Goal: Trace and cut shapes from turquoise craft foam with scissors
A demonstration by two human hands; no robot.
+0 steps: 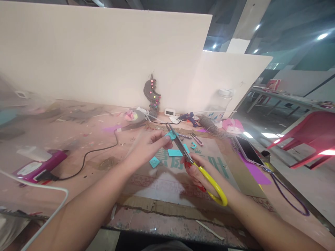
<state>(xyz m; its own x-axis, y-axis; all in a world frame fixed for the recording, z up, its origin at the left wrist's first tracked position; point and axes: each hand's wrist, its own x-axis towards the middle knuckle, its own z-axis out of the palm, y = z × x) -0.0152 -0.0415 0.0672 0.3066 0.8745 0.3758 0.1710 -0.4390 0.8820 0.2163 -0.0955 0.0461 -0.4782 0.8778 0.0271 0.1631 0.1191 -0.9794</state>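
My left hand (pixel 160 140) pinches a small turquoise piece (pixel 171 135), which looks like paper or thin foam, between thumb and fingers. Closed around the handles of a pair of scissors (pixel 215 186), one yellow and one red, is my right hand (pixel 195 169). The blades point up and away, slightly apart, right at the turquoise piece. Below them a turquoise strip (pixel 175 152) lies on a printed cardboard sheet (pixel 162 184). A turquoise square (pixel 154 162) with drawn lines sits to its left, and a small curved turquoise scrap (pixel 193 145) to its right.
A box cutter (pixel 197 139) lies beyond the scraps. Farther back are a glue gun (pixel 190 119), a twine roll (pixel 208 123), a clear jar (pixel 222 103) and a decorated moon (pixel 151 90). A phone (pixel 249 150) rests at right; a purple power strip (pixel 39 167) with cords stands left.
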